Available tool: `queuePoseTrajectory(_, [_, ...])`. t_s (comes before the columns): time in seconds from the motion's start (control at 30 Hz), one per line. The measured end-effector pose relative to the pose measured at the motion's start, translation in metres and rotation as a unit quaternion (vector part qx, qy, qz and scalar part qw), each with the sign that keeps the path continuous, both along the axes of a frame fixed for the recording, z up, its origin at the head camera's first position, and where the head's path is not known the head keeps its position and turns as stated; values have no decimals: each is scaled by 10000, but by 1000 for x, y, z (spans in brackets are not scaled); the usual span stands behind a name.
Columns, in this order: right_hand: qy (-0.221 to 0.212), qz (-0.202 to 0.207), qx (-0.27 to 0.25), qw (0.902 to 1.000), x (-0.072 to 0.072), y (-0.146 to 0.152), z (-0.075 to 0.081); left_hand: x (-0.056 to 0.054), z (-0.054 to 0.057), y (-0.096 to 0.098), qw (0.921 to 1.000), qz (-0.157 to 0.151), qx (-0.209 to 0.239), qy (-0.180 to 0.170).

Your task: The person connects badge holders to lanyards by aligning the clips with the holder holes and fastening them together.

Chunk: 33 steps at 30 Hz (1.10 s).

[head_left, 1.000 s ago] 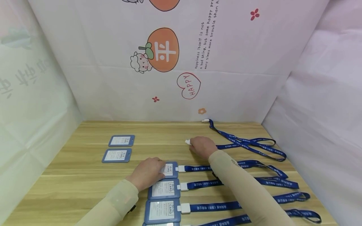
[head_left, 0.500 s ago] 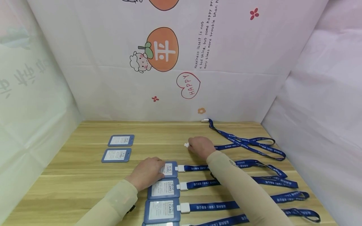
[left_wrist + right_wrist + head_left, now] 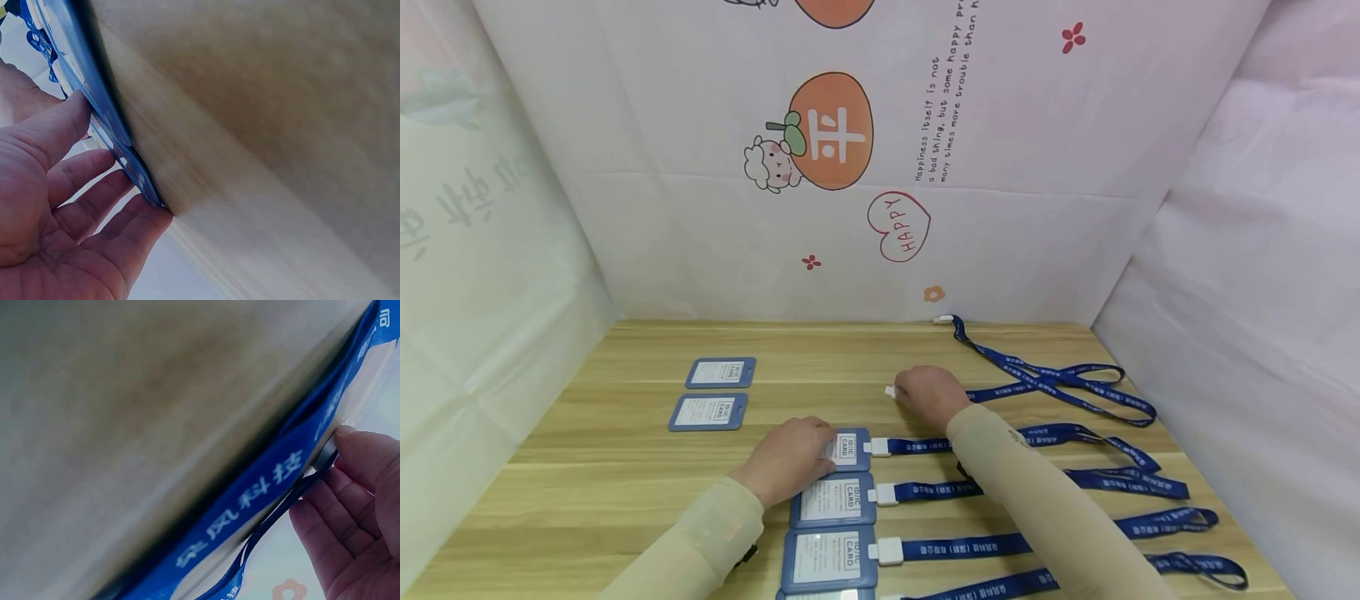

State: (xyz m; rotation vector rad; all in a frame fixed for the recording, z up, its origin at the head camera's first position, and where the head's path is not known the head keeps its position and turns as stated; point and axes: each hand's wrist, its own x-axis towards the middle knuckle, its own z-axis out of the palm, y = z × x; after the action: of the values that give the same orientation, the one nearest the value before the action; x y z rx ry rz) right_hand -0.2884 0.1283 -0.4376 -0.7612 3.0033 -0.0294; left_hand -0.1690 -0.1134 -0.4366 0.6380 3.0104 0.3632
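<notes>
Head view: a pale wood-grain worktop (image 3: 625,467) carries flat rectangular blue plastic card holders and woven blue lanyards with white clips. The left hand (image 3: 790,458) lies palm down with fingers straight on the uppermost card holder (image 3: 850,450) of a near column; two loose card holders (image 3: 715,392) lie well apart to the left. The right hand (image 3: 925,392), fingers curled, pinches the white clip (image 3: 890,391) of a lanyard (image 3: 1060,387) whose strap trails right across the worktop. Against the frame one second earlier, the right hand and clip have drawn slightly leftward and nearer; the left hand has stayed put. Left wrist view: relaxed, nearly straight fingers (image 3: 94,181) touch the thin blue edge of the card holder (image 3: 112,125) against the blurred wood. Right wrist view: the fingers (image 3: 350,487) are bent around the printed ribbon of the lanyard (image 3: 269,494) lying on the worktop.
</notes>
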Motion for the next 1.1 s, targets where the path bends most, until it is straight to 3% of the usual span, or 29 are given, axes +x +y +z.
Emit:
queuePoseTrajectory(0.37, [-180, -160, 46, 9997, 6, 1, 4, -3, -2, 1, 9997, -192, 20, 169])
queuePoseTrajectory(1.1, [-245, 100, 136, 9996, 17, -7, 6, 0, -2, -4, 9998, -135, -53, 160])
